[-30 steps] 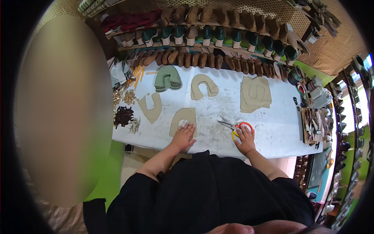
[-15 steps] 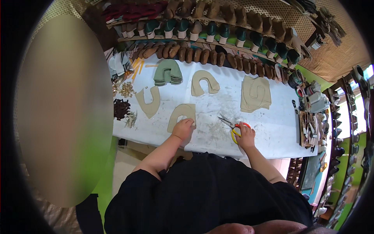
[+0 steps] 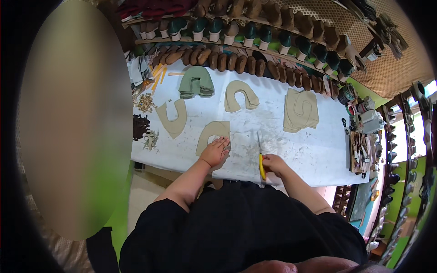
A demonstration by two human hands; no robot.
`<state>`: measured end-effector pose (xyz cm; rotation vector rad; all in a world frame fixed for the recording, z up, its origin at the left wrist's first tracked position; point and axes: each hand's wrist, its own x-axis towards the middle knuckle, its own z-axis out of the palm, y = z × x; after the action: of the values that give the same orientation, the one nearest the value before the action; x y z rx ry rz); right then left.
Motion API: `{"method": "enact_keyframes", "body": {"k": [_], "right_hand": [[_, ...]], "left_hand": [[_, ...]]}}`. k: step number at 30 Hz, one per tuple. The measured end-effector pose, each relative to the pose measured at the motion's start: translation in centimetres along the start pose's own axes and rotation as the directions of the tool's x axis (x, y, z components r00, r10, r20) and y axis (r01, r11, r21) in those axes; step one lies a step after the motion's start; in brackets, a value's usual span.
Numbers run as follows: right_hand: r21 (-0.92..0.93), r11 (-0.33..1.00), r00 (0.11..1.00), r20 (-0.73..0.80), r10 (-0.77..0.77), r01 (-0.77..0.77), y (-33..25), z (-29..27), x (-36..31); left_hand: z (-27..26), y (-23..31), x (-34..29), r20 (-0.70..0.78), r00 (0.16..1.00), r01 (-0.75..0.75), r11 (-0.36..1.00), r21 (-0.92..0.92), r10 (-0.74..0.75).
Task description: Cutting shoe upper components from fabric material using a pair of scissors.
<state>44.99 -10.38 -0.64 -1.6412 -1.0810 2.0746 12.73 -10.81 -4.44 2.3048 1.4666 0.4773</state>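
Observation:
My left hand (image 3: 215, 151) lies with fingers stretched out over the right side of a beige arch-shaped piece (image 3: 204, 135) near the table's front edge. My right hand (image 3: 274, 164) is closed round the yellow handle of a pair of scissors (image 3: 261, 161). Their blades point away from me, above the white tabletop. Left of the arch piece is a beige U-shaped piece (image 3: 178, 126). Farther off sit a small stack of beige arch pieces (image 3: 233, 92) and a thicker green stack (image 3: 196, 77). To the right is a pile of beige sheets (image 3: 296, 119) with a curved piece on top.
Brown shoe lasts (image 3: 230, 63) line the table's back edge, below shelves of dark green heeled shoes (image 3: 250, 32). Small gold parts (image 3: 145, 103), dark brown scraps (image 3: 140, 126) and pale trimmings (image 3: 150, 140) lie at the left. A box of scraps (image 3: 361, 150) stands at the right edge.
My right hand has drawn the scissors left and nearer to me, turning them upright on edge. The fingers of my left hand have straightened and flattened on the beige piece.

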Motion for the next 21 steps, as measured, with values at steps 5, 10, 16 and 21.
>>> {"method": "enact_keyframes", "body": {"k": [5,10,16,21], "right_hand": [[-0.010,1.000,0.988,0.152,0.013,-0.012,-0.9,6.6,-0.5],[-0.095,0.995,0.975,0.220,0.042,-0.022,-1.6,9.3,0.1],[-0.045,0.998,0.988,0.146,0.045,-0.039,-1.7,11.6,1.3],[-0.090,0.995,0.991,0.125,0.046,-0.035,-2.4,12.4,1.8]], "left_hand": [[0.1,-0.8,-0.7,-0.058,0.998,-0.035,0.999,-0.034,0.033],[0.3,-1.1,-0.8,-0.105,0.994,-0.037,0.997,-0.074,0.029],[-0.1,-1.0,-0.8,-0.116,0.990,-0.088,0.992,-0.094,0.077],[-0.4,-0.9,-0.8,-0.112,0.988,-0.114,0.988,-0.105,0.102]]}}
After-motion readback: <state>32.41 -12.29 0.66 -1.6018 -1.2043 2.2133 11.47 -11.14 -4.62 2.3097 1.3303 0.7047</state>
